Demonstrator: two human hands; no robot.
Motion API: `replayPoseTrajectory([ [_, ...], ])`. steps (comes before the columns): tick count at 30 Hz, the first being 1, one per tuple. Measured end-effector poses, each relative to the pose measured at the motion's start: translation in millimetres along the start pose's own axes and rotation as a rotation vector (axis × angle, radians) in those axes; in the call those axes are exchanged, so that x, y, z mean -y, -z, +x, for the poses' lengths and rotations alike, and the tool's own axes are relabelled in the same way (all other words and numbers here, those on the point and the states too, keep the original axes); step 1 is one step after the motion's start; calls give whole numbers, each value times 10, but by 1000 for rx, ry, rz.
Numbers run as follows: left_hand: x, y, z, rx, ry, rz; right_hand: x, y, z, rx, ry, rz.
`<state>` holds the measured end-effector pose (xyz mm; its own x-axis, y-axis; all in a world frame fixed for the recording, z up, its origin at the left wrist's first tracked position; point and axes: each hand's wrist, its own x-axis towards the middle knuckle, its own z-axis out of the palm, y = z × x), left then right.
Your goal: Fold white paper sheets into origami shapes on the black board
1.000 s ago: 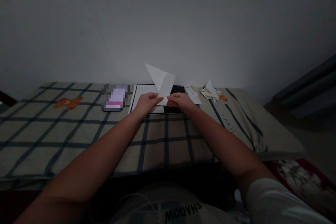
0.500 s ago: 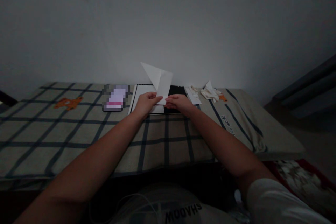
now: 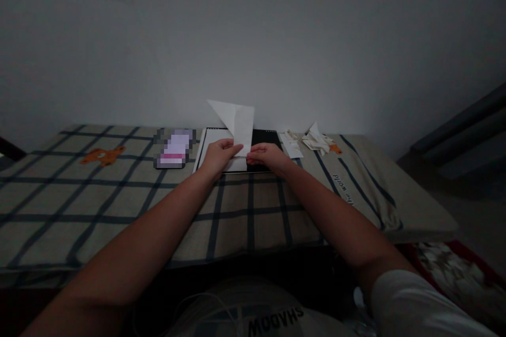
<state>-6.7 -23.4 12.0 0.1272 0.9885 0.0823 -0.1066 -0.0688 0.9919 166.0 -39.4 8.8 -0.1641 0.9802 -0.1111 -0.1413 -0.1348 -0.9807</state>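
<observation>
A folded white sheet of paper stands up from my two hands, its pointed flap leaning to the left. My left hand pinches its lower left edge and my right hand pinches its lower right edge; both are closed on it. The hands rest just above a black board with a white sheet on it, near the far side of a checked cloth.
A pixelated purple and white object lies left of the board. Small folded paper pieces lie to its right near the wall. An orange bear print marks the cloth at left. The cloth surface drops off at the right edge.
The paper has come down a little and swung to the left, its flap standing more upright. Both hands have stayed in nearly the same place, still pinching it.
</observation>
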Motion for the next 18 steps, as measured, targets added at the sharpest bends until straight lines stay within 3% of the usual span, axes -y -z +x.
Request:
replayPoseTrajectory([
  [7,-6,20,-11,24,44,71,-1,77,38,44,-18,-18],
  [12,-15,3,-51,112,126,99,21,125,73,-84,67,56],
  [18,-10,33,-16,42,33,201,-6,112,71,-107,56,19],
])
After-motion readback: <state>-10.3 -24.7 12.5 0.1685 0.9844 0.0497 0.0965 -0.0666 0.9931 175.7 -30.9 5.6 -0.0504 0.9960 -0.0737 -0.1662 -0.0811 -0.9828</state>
